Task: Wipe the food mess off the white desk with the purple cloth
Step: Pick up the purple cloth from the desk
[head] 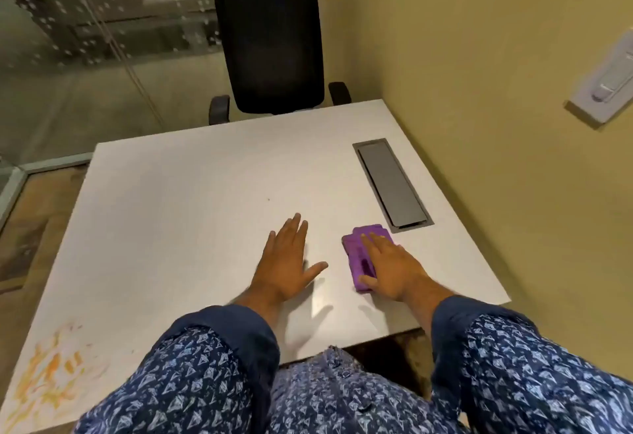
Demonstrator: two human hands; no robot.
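A folded purple cloth (359, 255) lies on the white desk (191, 207), right of centre near the front. My right hand (390, 267) rests flat on the cloth with straight fingers, covering its right part. My left hand (286, 262) lies flat on the bare desk just left of the cloth, fingers spread, holding nothing. An orange and yellow food smear (51, 372) covers the desk's near left corner, far from both hands.
A grey cable hatch (390, 183) is set into the desk just beyond the cloth. A black office chair (270, 46) stands at the far edge. A yellow wall with a white switch plate (606, 84) runs along the right. Glass partition at left.
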